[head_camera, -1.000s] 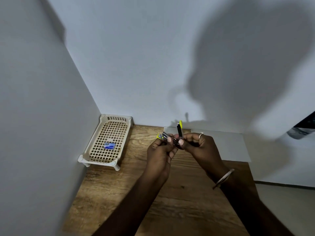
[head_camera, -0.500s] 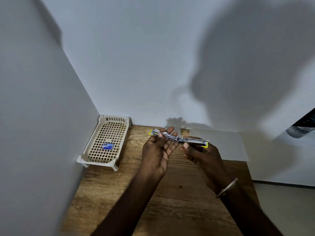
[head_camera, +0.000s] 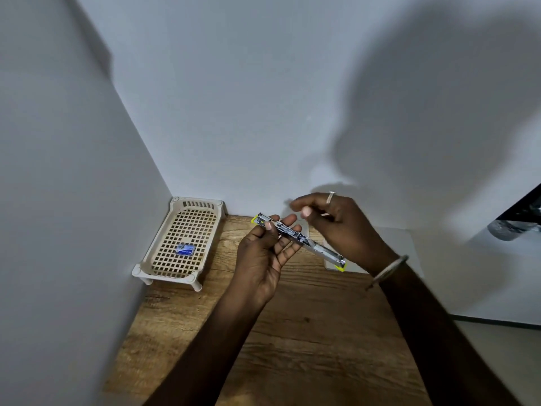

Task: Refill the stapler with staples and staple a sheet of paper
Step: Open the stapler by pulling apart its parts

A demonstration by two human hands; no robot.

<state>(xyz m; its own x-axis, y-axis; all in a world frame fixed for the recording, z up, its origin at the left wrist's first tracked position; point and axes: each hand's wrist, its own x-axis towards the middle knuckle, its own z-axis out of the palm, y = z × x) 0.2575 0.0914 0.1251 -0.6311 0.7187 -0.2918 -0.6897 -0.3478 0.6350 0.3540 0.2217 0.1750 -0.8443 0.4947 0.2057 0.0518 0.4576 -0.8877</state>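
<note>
A: Two hands up: the left hand (head_camera: 265,253) pinches the opened stapler (head_camera: 298,239) above the wooden table (head_camera: 307,332).

B: Right hand (head_camera: 336,221)?

A: Fingers curled, blurred; contents unclear. The stapler looks light, rigid, hinged, so support mid-body.

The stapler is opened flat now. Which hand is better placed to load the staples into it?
Probably the right hand. The left hand supports the opened stapler on its fingers, while the right hangs just above it, fingers pinched, apparently around something small and blurred.
</note>
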